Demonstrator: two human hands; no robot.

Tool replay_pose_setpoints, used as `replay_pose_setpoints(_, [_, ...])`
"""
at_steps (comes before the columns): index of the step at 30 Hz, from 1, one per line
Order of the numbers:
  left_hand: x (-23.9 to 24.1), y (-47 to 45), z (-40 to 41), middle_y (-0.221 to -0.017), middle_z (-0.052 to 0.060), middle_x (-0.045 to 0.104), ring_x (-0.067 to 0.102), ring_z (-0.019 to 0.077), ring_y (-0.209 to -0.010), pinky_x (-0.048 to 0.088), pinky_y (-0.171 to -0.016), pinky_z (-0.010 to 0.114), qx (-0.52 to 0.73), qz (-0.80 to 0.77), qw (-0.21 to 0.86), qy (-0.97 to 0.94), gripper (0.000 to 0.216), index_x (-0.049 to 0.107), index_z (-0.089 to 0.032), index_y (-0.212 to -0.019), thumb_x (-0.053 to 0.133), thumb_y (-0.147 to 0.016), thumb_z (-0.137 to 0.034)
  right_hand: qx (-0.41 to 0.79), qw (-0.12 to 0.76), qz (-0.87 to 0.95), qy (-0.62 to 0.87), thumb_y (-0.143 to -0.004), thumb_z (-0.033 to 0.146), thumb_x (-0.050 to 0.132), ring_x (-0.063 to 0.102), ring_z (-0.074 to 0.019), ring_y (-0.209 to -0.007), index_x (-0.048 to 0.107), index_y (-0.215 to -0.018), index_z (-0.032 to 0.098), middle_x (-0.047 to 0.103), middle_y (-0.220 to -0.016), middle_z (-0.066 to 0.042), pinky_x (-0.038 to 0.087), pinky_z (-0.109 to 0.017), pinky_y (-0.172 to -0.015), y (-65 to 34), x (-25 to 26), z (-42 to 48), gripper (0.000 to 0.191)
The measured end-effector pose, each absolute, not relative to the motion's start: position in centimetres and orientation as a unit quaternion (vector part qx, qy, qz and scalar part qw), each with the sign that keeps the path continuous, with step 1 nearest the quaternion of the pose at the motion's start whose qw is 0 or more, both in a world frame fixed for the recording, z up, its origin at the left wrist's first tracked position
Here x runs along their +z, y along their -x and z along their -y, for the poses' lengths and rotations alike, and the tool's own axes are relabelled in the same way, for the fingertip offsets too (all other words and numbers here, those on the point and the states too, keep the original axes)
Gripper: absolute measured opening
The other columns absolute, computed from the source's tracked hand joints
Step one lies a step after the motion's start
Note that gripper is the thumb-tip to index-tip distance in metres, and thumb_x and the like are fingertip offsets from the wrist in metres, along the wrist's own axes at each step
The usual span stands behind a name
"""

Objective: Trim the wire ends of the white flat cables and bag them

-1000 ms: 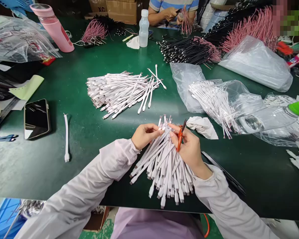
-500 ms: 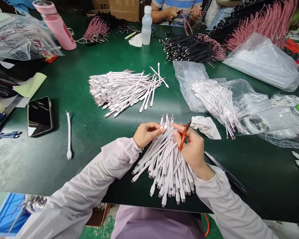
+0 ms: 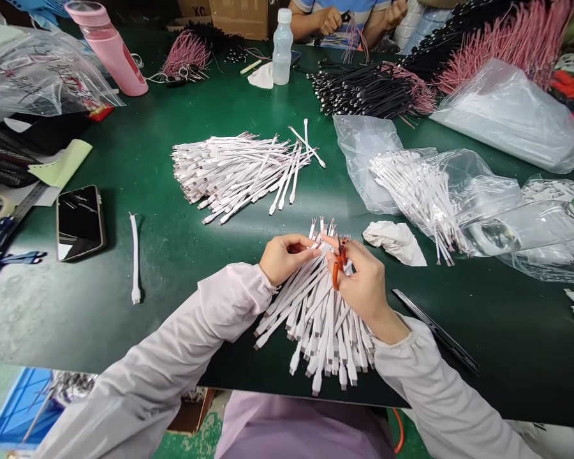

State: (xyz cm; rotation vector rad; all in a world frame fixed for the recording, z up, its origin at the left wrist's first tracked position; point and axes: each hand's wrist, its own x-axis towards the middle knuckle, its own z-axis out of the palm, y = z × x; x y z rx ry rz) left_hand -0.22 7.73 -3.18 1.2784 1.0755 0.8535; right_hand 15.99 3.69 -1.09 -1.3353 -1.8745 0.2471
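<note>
A fan-shaped pile of short white flat USB cables (image 3: 323,319) lies before me, plugs toward me and bare wire ends away. My left hand (image 3: 287,258) is closed in a pinch at the wire end of one white cable, over the top of the pile. My right hand (image 3: 363,280) is closed around small orange-handled snips (image 3: 336,274), their dark jaws pointing up and away. Its thumb and forefinger reach to the same wire ends, close to my left fingertips. Whether these fingers touch the cable is hard to see.
Another white cable pile (image 3: 234,169) lies beyond; a single cable (image 3: 134,258) and a phone (image 3: 80,223) are left. At right are crumpled tissue (image 3: 395,242), black tweezers (image 3: 435,331), bagged cables (image 3: 411,185) and a clear bottle (image 3: 521,228). A co-worker's hands (image 3: 332,22) show across the table.
My right hand has turned the snips, so the handles now sit nearer my left fingers and the jaws point more upright. My left hand keeps its pinch in about the same place.
</note>
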Motion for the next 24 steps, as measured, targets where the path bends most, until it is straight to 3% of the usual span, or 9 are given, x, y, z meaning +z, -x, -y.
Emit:
replay_pose_setpoints(3, [-3.0, 0.9, -8.7, -0.083, 0.006, 0.070, 0.054, 0.0096, -0.055, 0.043, -0.044, 0.020, 0.356, -0.458, 0.568, -0.584, 0.030, 0.073, -0.013, -0.094, 0.069, -0.076, -0.037, 0.055, 0.421, 0.753, 0.503, -0.087, 0.008, 0.049, 0.058, -0.0165, -0.071, 0.065, -0.115, 0.018, 0.060, -0.078, -0.004, 0.051, -0.029, -0.069, -15.9, -1.3, -3.6, 0.034])
replay_pose_setpoints(6, [-2.1, 2.5, -11.9, -0.109, 0.010, 0.070, 0.064, 0.0142, -0.073, 0.052, -0.057, 0.023, 0.373, -0.511, 0.425, -0.648, 0.032, 0.070, -0.016, -0.111, 0.060, -0.085, -0.032, 0.077, 0.414, 0.799, 0.430, -0.084, 0.003, 0.047, 0.061, -0.0187, -0.082, 0.059, -0.123, 0.018, 0.063, -0.089, -0.007, 0.052, -0.032, -0.076, -15.3, -1.8, -3.5, 0.043])
replay_pose_setpoints(9, [-0.9, 3.8, -16.4, -0.110, 0.013, 0.069, 0.066, 0.0198, -0.093, 0.052, -0.090, 0.033, 0.309, -0.608, 0.223, -0.696, 0.030, 0.068, -0.012, -0.112, 0.056, -0.085, -0.018, 0.137, 0.361, 0.852, 0.354, -0.083, 0.001, 0.044, 0.060, -0.0209, -0.087, 0.058, -0.115, 0.016, 0.065, -0.090, -0.008, 0.053, -0.036, -0.080, -14.3, -2.5, -3.5, 0.038])
replay_pose_setpoints(12, [-0.2, 3.2, -19.7, -0.114, 0.020, 0.065, 0.060, 0.0287, -0.111, 0.043, -0.103, 0.041, 0.182, -0.657, 0.110, -0.723, 0.032, 0.065, -0.006, -0.113, 0.056, -0.087, -0.022, 0.174, 0.330, 0.861, 0.344, -0.082, 0.001, 0.044, 0.058, -0.0214, -0.082, 0.058, -0.094, 0.017, 0.063, -0.083, -0.007, 0.054, -0.037, -0.075, -13.7, -3.3, -3.5, 0.025])
replay_pose_setpoints(16, [0.3, 0.1, -21.4, -0.126, 0.029, 0.056, 0.050, 0.0376, -0.124, 0.042, -0.100, 0.043, 0.058, -0.679, 0.039, -0.731, 0.048, 0.056, 0.001, -0.120, 0.056, -0.089, -0.035, 0.196, 0.323, 0.850, 0.368, -0.082, 0.003, 0.046, 0.057, -0.0215, -0.081, 0.051, -0.082, 0.020, 0.063, -0.082, -0.006, 0.053, -0.037, -0.072, -13.7, -3.9, -3.6, 0.018])
replay_pose_setpoints(24, [1.5, -2.2, -21.7, -0.127, 0.025, 0.056, 0.056, 0.0324, -0.119, 0.048, -0.091, 0.038, -0.041, -0.663, 0.030, -0.747, 0.036, 0.052, -0.003, -0.124, 0.041, -0.089, -0.005, 0.197, 0.336, 0.843, 0.372, -0.083, 0.004, 0.046, 0.055, -0.0206, -0.076, 0.054, -0.083, 0.018, 0.060, -0.077, -0.005, 0.052, -0.034, -0.069, -13.6, -3.9, -3.5, 0.016])
